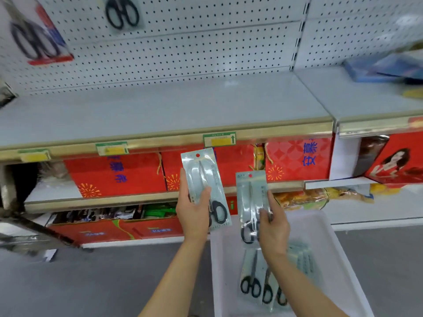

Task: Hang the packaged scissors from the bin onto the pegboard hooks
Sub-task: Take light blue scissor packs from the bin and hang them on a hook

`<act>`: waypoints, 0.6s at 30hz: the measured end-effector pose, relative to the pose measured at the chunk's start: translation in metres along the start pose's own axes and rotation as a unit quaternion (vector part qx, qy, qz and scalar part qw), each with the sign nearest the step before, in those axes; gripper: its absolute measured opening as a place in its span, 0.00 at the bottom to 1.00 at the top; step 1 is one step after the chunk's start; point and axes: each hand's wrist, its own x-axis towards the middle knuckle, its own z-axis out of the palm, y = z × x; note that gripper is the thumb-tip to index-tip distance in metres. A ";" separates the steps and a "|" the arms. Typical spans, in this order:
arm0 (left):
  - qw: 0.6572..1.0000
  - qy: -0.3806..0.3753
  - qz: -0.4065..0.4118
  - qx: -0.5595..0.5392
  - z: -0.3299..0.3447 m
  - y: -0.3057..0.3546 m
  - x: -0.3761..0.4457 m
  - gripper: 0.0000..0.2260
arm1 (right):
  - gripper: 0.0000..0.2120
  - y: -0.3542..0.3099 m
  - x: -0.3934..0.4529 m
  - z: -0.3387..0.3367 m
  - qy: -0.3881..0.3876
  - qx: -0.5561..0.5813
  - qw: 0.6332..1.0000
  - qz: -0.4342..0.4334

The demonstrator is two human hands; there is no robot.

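Observation:
My left hand (pixel 193 211) grips a packaged pair of black-handled scissors (pixel 206 179), held upright in front of the shelf edge. My right hand (pixel 272 227) holds a second scissors pack (pixel 250 193) above the white bin (pixel 320 236). Several more scissors packs (pixel 251 284) lie in the bin below my right wrist. The white pegboard (pixel 183 46) rises behind the shelf. One scissors pack (pixel 123 13) hangs on it at the top, and another with a red card (pixel 36 35) hangs at the far left, blurred.
A grey shelf (pixel 160 110) with yellow price tags juts out below the pegboard. Red gift boxes (pixel 119 177) fill the lower shelves. Blue items (pixel 384 67) sit on the right shelf section. The grey floor (pixel 91 282) spreads left of the bin.

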 end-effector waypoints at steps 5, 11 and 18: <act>0.996 0.024 0.080 -0.019 -0.014 0.074 0.036 0.34 | 0.25 -0.104 0.016 -0.006 -0.002 0.129 0.989 -0.070; 0.986 0.043 0.156 -0.051 -0.037 0.155 0.071 0.35 | 0.23 -0.197 0.017 -0.001 -0.021 0.167 0.971 -0.169; 0.976 0.082 0.189 -0.073 -0.065 0.219 0.112 0.34 | 0.24 -0.279 0.018 0.025 -0.008 0.182 0.960 -0.212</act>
